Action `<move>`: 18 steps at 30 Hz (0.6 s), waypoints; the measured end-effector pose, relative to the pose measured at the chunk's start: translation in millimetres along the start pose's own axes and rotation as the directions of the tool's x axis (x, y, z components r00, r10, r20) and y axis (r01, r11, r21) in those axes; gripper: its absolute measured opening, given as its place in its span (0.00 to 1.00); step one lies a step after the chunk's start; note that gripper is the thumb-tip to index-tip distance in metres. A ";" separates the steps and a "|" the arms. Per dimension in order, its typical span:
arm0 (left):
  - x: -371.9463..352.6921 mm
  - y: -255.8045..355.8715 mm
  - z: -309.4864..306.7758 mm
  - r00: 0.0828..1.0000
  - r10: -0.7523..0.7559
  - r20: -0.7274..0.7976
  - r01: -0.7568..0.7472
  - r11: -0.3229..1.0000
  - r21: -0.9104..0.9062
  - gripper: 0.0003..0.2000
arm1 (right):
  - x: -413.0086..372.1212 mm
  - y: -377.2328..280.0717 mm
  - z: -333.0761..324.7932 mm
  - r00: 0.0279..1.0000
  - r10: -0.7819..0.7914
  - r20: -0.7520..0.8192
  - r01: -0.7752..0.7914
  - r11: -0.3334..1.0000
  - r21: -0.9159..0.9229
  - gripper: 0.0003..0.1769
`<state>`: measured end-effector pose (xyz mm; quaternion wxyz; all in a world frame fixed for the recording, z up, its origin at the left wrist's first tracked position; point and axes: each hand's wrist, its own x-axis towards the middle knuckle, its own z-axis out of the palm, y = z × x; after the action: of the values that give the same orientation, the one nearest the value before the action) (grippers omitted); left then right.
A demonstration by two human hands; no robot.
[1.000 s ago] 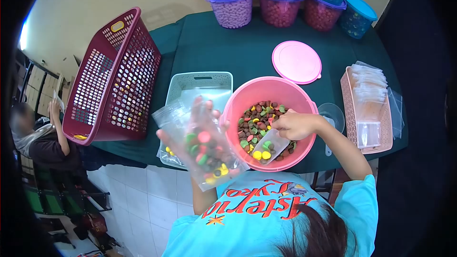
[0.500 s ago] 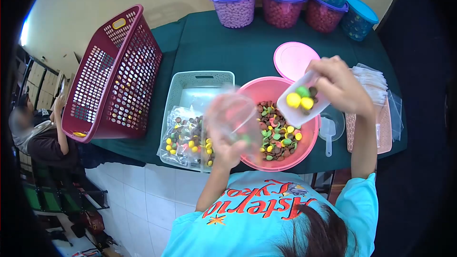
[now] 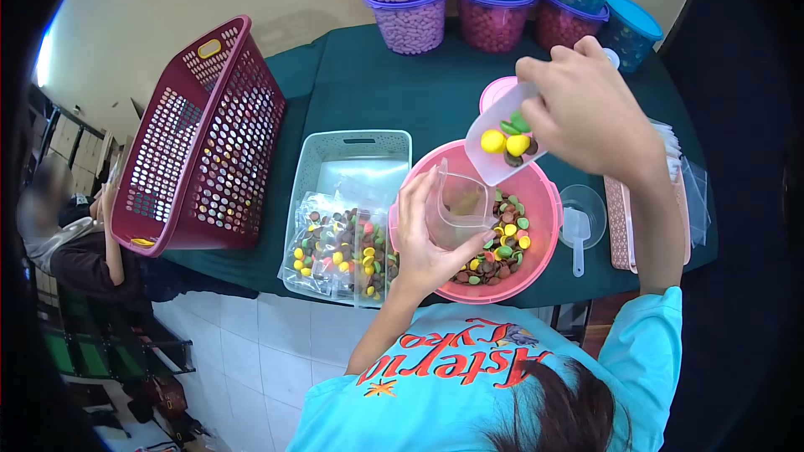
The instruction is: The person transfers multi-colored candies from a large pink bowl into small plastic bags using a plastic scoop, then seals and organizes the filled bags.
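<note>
Right hand (image 3: 582, 109) had its fingers clamped on a white scoop (image 3: 488, 169), raised above the right part of a pink tub (image 3: 547, 238). The scoop projected from the fingers toward the left hand (image 3: 423, 255) and was tilted, its front edge low; yellow, green and brown sweets (image 3: 492, 141) lay in it, clear of the fingertips. Left hand pinched a clear plastic bag (image 3: 462, 205) between thumb and the other fingers; the bag stood over the tub, its mouth spread, just beside the scoop's front edge. Could not tell whether scoop and bag touched. Loose sweets (image 3: 504, 268) lay in the tub below. To the left on the desk (image 3: 444, 88), a pale green basket (image 3: 303, 169) held filled bags (image 3: 327, 251); to the right, a small scoop (image 3: 576, 230) rested in a clear bowl (image 3: 595, 206).
</note>
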<state>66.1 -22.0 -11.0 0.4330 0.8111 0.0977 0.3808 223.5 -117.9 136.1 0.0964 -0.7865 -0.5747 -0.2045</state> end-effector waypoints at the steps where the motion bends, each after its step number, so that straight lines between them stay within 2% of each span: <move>1: -0.6 -0.8 0.2 1.000 -0.021 0.003 0.021 1.000 0.016 0.43 | 0.3 -5.1 0.4 1.000 -0.003 0.001 0.003 1.000 0.001 0.09; 3: -2.0 -1.3 0.9 0.999 -0.046 0.007 0.046 0.999 0.030 0.43 | -0.3 -12.3 2.8 0.997 -0.054 0.049 0.060 0.990 -0.126 0.07; 12: -1.7 -1.1 1.3 0.998 -0.048 0.034 0.043 0.992 0.116 0.42 | -11.5 -33.7 11.9 0.994 -0.099 0.056 0.111 0.949 -0.294 0.06; 15: -1.6 -1.9 1.4 0.997 -0.051 0.056 0.045 0.993 0.105 0.42 | -12.6 -28.6 7.0 0.998 -0.047 0.044 0.057 0.959 -0.279 0.05; 17: -1.9 -2.1 0.6 0.996 -0.080 0.042 0.077 0.994 0.082 0.41 | -15.1 -22.6 2.5 0.999 0.032 -0.021 -0.036 0.971 -0.235 0.05; 18: -1.7 -2.2 0.1 0.996 -0.080 0.041 0.076 0.994 0.082 0.41 | -17.0 -19.0 4.2 0.996 0.026 -0.085 -0.048 0.962 -0.269 0.04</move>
<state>65.3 -21.5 -13.6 0.4169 0.8315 0.1349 0.3414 202.0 -124.9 123.4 0.0147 -0.7941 -0.5221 -0.3109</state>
